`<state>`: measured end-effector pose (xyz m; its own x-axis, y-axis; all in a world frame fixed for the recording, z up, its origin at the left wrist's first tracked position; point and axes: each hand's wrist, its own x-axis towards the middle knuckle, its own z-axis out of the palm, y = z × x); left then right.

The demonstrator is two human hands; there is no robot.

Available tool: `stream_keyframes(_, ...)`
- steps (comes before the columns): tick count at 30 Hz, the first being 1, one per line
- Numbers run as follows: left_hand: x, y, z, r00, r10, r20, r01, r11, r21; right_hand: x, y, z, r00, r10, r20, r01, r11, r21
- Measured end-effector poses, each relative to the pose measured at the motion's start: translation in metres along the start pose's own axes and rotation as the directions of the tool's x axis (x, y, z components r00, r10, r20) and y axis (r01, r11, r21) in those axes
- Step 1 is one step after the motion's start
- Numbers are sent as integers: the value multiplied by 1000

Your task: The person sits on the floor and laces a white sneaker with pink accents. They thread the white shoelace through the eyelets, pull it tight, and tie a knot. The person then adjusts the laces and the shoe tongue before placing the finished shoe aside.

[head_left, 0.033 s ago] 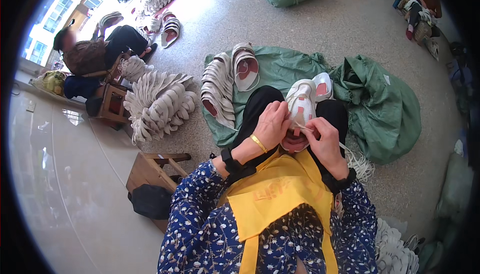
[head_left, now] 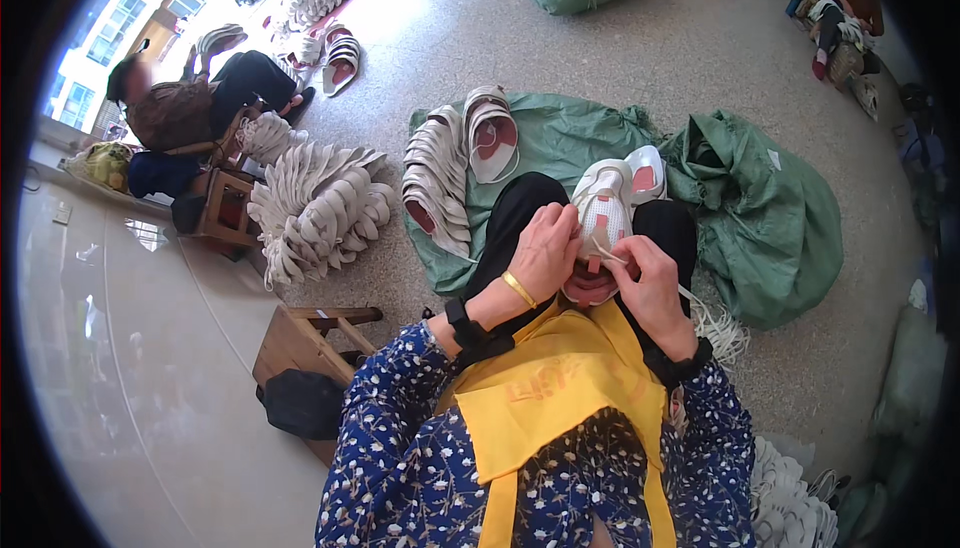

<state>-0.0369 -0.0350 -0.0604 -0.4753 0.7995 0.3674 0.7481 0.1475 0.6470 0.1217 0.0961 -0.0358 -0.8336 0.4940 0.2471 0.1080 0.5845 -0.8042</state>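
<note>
Taking the pale shoe upper (head_left: 604,208) as the centre of a dial, with twelve pointing straight away from the person, it is resting between the black-trousered knees (head_left: 668,223), its toe facing twelve and its pink-lined opening facing six. The right hand (head_left: 648,276), at five o'clock, is apparently pinching a thin white lace (head_left: 604,250) between thumb and fingertips. The left hand (head_left: 545,250), at eight, is curling in against the upper's edge; whether its hidden fingertips are gripping the lace, the upper or both, I cannot tell. To be handling this well, the knees should be bracing the upper, so that the fingers are guiding the lace rather than steadying the shoe. The right hand should probably be pinching close behind the lace's tip, since a soft end is likely to be buckling when held far back. The left is best supporting the edge from eight o'clock, keeping the area around the pink tab (head_left: 594,264) flat and in sight. Any pulling should be running smoothly, without twisting the lace. Loose white strands (head_left: 718,330) are lying between four and five, beside the right knee, so snagging on them is worth guarding against.
</note>
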Motion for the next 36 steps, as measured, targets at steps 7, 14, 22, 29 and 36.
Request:
stream_keyframes(7, 0, 7, 1, 1000, -13, 7, 13, 998, 57, 1, 16, -10, 998, 62, -18, -63, 996, -60)
stream_keyframes(14, 0, 13, 4, 1000, 3, 3, -3, 998, 65, -8, 23, -3, 998, -8, -68, 2, 997, -81)
stream_keyframes(22, -10, 21, 5, 998, -60, 36, 58, 997, 59, -20, 27, -2, 992, -94, -81, 82, 987, -138)
stream_keyframes(29, -18, 20, 6, 989, -132, 66, 135, 990, -48, -28, 24, -10, 997, -65, -38, 58, 986, -156)
stream_keyframes(36, -17, 19, 6, 981, -174, 84, 184, 975, -125, -29, 24, -10, 1000, 1, -30, -7, 980, -201)
